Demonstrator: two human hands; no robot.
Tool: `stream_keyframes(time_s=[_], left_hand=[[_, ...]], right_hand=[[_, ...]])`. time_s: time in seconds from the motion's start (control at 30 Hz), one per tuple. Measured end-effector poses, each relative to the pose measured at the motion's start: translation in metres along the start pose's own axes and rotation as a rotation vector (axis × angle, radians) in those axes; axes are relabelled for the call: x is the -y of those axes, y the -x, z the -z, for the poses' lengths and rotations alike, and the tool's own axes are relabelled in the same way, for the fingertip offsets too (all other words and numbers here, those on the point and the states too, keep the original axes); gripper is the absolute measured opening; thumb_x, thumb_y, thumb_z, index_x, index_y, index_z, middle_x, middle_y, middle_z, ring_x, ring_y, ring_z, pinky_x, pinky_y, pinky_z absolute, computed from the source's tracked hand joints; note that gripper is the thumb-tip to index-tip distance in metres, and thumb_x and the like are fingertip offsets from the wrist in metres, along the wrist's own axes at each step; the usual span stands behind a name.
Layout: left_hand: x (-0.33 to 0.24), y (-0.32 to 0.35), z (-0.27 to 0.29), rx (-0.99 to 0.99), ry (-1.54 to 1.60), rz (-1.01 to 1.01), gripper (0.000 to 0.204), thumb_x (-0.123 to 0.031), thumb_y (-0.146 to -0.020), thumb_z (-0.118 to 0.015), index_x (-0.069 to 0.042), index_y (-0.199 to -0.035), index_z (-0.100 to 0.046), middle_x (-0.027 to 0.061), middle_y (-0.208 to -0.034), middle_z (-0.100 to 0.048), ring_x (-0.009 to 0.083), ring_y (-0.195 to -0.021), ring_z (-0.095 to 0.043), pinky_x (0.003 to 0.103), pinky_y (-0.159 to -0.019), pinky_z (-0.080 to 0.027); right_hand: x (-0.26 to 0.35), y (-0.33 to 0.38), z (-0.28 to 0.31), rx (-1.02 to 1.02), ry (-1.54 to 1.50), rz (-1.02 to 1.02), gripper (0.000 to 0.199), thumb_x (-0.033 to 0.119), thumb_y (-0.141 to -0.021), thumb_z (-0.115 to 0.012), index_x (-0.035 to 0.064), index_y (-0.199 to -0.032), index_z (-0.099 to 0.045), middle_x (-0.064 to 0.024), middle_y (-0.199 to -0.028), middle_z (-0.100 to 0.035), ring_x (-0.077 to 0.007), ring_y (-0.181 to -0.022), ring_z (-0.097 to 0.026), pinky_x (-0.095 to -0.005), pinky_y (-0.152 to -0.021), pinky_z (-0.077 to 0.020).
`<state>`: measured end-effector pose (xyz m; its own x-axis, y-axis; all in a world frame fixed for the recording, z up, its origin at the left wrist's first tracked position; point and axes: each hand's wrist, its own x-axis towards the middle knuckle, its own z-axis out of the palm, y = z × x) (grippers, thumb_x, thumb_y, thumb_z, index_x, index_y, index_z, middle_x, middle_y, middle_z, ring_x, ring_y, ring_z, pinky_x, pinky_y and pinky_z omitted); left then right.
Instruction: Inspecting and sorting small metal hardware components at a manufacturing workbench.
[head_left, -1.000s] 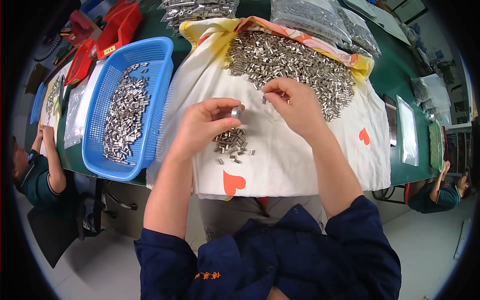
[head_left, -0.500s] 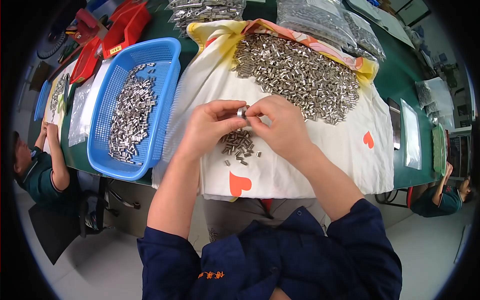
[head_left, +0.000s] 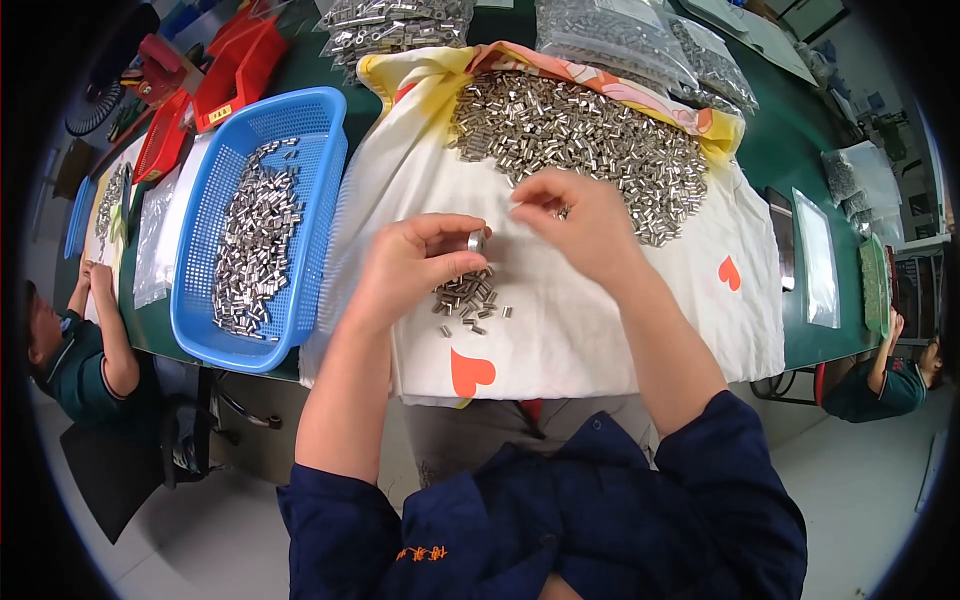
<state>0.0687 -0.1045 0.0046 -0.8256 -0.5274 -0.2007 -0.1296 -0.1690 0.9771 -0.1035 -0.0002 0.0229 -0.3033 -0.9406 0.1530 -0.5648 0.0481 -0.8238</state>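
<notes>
My left hand (head_left: 405, 262) pinches a shiny metal ring (head_left: 476, 241) between thumb and fingers, just above the white cloth. Apart from it, to the right, my right hand (head_left: 585, 225) has curled fingers, with a glint of a small metal sleeve (head_left: 563, 212) inside them; whether it holds more is hidden. Under and in front of the left hand lies a small heap of metal sleeves (head_left: 470, 298), a few of them loose. Beyond the right hand, a large pile of the same short sleeves (head_left: 600, 140) spreads over the cloth (head_left: 560, 340).
A blue plastic basket (head_left: 318, 215) with many metal sleeves stands at the left. Red bins (head_left: 240, 75) sit behind it. Clear bags of metal parts (head_left: 610, 45) lie along the back. A phone (head_left: 782, 240) lies at the right. Co-workers (head_left: 95, 340) sit on both sides.
My right hand has drawn away from the ring, to the right and toward the large pile. The left hand keeps the ring. The whole view has shifted slightly.
</notes>
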Motion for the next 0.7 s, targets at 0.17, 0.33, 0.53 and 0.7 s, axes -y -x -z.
stream_keyframes(time_s=[0.17,0.33,0.53,0.7], left_hand=[[0.000,-0.003,-0.001,0.025,0.008,0.006,0.034,0.008,-0.072,-0.063,0.005,-0.105,-0.056,0.0100,-0.099,-0.062,0.0119,-0.085,-0.059,0.023,-0.076,-0.049],[0.004,-0.003,0.003,0.030,0.024,-0.037,0.033,0.008,-0.073,-0.061,0.004,-0.106,-0.055,0.0103,-0.100,-0.061,0.0120,-0.087,-0.058,0.024,-0.077,-0.048],[0.008,-0.005,0.005,-0.018,0.096,-0.062,0.034,0.007,-0.074,-0.061,0.004,-0.106,-0.055,0.0100,-0.099,-0.061,0.0126,-0.088,-0.058,0.024,-0.077,-0.048],[0.008,-0.006,0.008,0.022,0.160,-0.103,0.034,0.004,-0.074,-0.064,0.003,-0.107,-0.056,0.0072,-0.096,-0.061,0.0110,-0.083,-0.059,0.022,-0.074,-0.048]], right_hand=[[-0.020,-0.003,0.009,-0.090,0.399,0.108,0.010,0.010,-0.072,-0.061,0.0060,-0.080,-0.063,-0.0063,-0.078,-0.060,-0.0212,-0.076,-0.056,-0.0328,-0.070,-0.0446],[-0.022,-0.004,-0.002,-0.056,0.639,0.232,0.009,0.011,-0.071,-0.061,0.0078,-0.079,-0.064,-0.0057,-0.081,-0.059,-0.0230,-0.083,-0.053,-0.0355,-0.074,-0.0425],[0.005,0.003,-0.012,-0.019,0.111,-0.056,0.006,0.007,-0.073,-0.060,0.0055,-0.077,-0.064,-0.0060,-0.081,-0.061,-0.0191,-0.076,-0.057,-0.0295,-0.068,-0.0452],[0.013,0.006,-0.022,-0.022,-0.113,-0.012,0.009,0.005,-0.071,-0.062,0.0033,-0.079,-0.063,-0.0064,-0.078,-0.062,-0.0176,-0.075,-0.059,-0.0277,-0.067,-0.0460]])
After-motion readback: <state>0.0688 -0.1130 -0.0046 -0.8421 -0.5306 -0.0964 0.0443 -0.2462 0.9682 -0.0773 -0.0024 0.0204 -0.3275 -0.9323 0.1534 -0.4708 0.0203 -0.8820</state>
